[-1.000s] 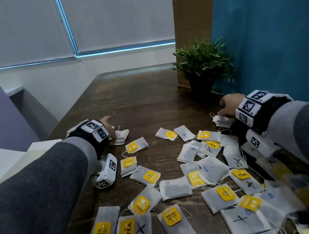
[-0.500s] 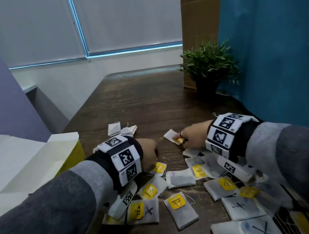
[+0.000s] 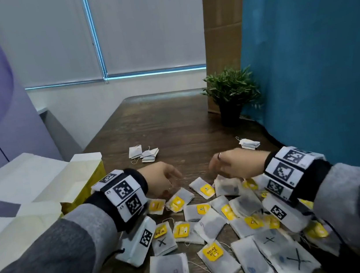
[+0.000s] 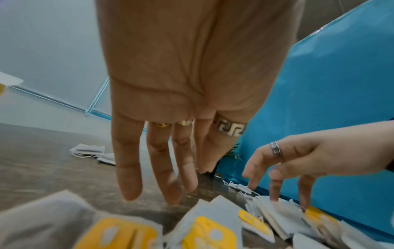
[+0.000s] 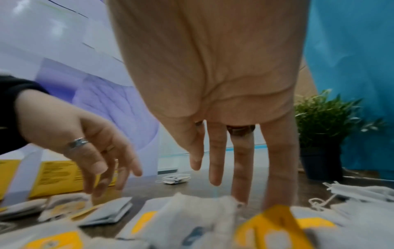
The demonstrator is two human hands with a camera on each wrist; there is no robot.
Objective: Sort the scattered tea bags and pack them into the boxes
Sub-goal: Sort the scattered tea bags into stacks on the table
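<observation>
Tea bags [image 3: 206, 225] lie scattered over the near part of our dark wooden worktop [image 3: 172, 123], many showing yellow tags, some marked with an X. Our left hand [image 3: 162, 180] hovers just above the far edge of that scatter, its fingers [image 4: 127, 168] straight, slightly spread and pointing down, holding nothing. Our right hand [image 3: 231, 166] is on the other side of the scatter's far edge, fingers [image 5: 241, 168] extended downward and parted, the longest tips touching a tea bag without pinching it. Beyond the scatter, two small stacks of tea bags [image 3: 145, 152] sit to the left, and another stack [image 3: 249, 144] to the right. An open box [image 3: 41, 179] with a yellow side stands left of the scatter. A potted plant [image 3: 231, 94] stands beyond it, on the right.
</observation>
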